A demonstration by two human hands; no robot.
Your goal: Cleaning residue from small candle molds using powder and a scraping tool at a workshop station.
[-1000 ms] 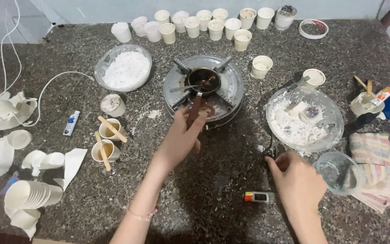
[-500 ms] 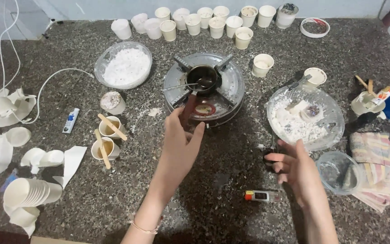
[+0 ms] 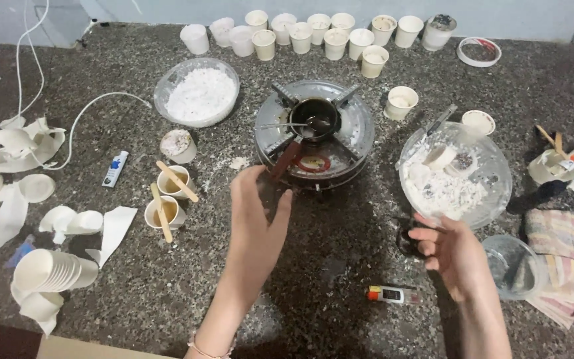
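A small dark pot [image 3: 315, 119] with a metal spoon in it sits on a round silver stove [image 3: 270, 129] at the middle of the stone counter. Its brown handle [image 3: 286, 159] points toward me. My left hand [image 3: 257, 213] hovers just below the handle's end, fingers spread and holding nothing. My right hand [image 3: 453, 249] is at the lower right with loosely curled fingers and nothing in it. It is beside a small dark object [image 3: 405, 242] on the counter and below a glass bowl [image 3: 493, 193] of white chunks.
A bowl of white flakes [image 3: 197, 90] stands left of the stove, and a row of paper cups [image 3: 300, 33] along the back. Two cups with wooden sticks [image 3: 167, 193], stacked cups [image 3: 51, 269], a lighter [image 3: 393, 294], an empty clear bowl [image 3: 516, 266] and a cloth [image 3: 566, 256] lie around.
My left hand let go of the pot handle and drew back, fingers apart. My right hand lifted off the small dark object and opened. The view shifted slightly.
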